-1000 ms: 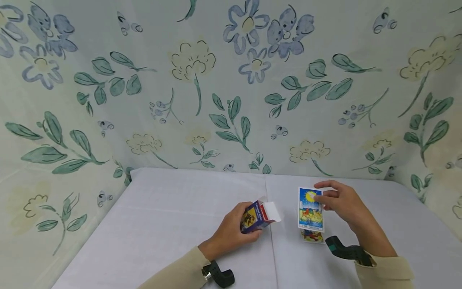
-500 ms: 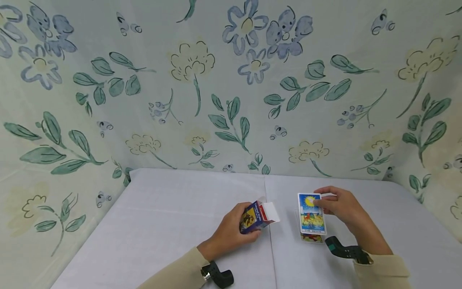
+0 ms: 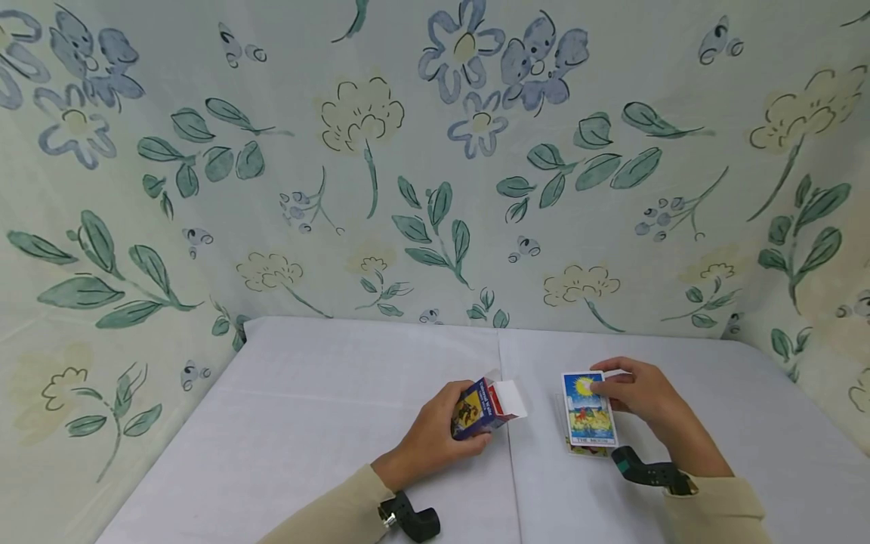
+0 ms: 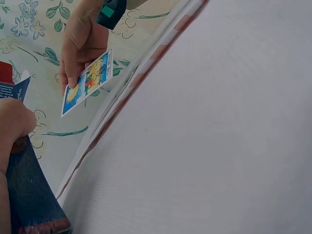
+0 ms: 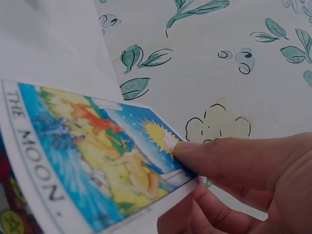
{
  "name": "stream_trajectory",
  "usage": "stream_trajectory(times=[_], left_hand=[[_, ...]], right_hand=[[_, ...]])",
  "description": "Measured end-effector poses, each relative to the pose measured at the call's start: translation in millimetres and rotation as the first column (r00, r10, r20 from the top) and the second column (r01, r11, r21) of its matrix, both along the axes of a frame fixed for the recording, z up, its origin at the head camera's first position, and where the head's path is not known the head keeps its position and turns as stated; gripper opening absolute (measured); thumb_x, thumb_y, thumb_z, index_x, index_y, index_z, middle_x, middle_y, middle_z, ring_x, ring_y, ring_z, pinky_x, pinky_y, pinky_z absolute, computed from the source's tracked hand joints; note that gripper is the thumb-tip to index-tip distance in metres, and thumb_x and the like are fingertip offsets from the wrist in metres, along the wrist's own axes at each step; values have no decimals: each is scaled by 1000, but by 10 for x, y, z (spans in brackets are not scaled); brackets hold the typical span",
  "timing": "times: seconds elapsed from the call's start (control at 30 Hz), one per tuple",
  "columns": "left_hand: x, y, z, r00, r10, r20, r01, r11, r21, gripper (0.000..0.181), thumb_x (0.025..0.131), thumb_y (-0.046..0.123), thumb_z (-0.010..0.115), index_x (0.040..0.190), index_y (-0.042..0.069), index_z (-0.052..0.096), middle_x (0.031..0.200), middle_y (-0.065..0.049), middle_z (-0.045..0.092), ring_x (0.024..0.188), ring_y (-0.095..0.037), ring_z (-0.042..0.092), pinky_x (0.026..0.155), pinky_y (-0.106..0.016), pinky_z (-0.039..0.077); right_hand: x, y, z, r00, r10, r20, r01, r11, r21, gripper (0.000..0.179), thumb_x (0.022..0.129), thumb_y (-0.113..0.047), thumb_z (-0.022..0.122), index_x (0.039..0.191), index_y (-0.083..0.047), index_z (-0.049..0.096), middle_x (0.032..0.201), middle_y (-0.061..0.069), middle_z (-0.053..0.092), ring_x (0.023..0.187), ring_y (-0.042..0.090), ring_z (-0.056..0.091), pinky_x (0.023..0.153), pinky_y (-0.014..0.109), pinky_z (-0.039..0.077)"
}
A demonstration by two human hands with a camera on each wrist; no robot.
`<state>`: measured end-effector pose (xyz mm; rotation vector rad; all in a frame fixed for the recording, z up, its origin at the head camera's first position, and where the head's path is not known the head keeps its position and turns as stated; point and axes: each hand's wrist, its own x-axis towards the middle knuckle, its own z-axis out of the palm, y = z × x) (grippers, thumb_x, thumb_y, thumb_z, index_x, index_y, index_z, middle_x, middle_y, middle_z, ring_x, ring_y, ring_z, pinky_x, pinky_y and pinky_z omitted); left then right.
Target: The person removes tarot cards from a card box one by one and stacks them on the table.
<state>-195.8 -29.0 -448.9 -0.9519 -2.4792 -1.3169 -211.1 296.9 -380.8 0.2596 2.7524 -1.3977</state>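
Note:
My left hand [image 3: 430,434] grips a dark blue card box [image 3: 472,412], whose white flap stands open toward the right. In the left wrist view the same box [image 4: 34,190] runs along the left edge, partly behind the fingers. A tarot card [image 3: 589,414] printed "THE MOON" is pinched near its top by my right hand [image 3: 642,389]. The thumb lies on the yellow sun of the moon card [image 5: 122,156] in the right wrist view. Below it, mostly covered, other cards [image 3: 586,451] lie on the table.
A white cloth [image 3: 326,423] covers the table, with a crease down its middle. Behind and at the sides hangs a floral curtain [image 3: 381,166]. A black wrist camera [image 3: 411,517] sits on the left wrist, another wrist camera [image 3: 649,470] on the right.
My right hand has lowered the moon card toward me, so it now covers more of the cards beneath. The left hand and the box have stayed in place.

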Motion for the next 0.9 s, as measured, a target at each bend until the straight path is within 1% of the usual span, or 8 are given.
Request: stream_trajectory(times=[0.07,0.27,0.57,0.77,0.9], left_hand=[[0,-1,-1,1000,0,1,0,1000,-1,69,84,42,71,139,14,39,126,2,52,107,-8,51,92,-27,47],[2,-1,0,1000,5,11,-5,1000,-4,69,84,41,72,139,14,39,127,2,52,107,-8,51,92,-27,47],[3,-2,-7,1000,13,8,-13,1000,-9,70,84,41,72,139,15,39,127,2,52,107,-8,51,92,-27,47],[1,0,-9,1000,12,7,-11,1000,-11,70,84,41,72,139,15,39,127,2,52,107,-8,51,92,-26,47],[-4,2,-13,1000,11,6,-11,1000,-14,70,84,43,71,140,15,39,127,2,52,108,-7,51,93,-27,47]], right_hand=[[-8,1,-16,1000,-10,0,10,1000,-12,45,85,-17,73,123,1,56,102,19,64,77,24,63,74,33,56],[-21,-1,-58,1000,-12,15,12,1000,-21,44,85,-16,73,122,1,57,100,18,63,76,24,62,72,33,56],[-51,2,-159,999,4,33,-3,1000,-24,45,86,-17,72,123,3,58,103,20,62,76,22,63,69,31,55],[-63,-22,-202,999,-19,49,21,999,-31,44,85,-16,72,123,4,58,103,21,62,75,23,64,69,30,55],[-63,-32,-214,998,-39,54,40,999,-18,45,84,-16,73,121,4,57,101,22,63,74,24,64,67,29,55]])
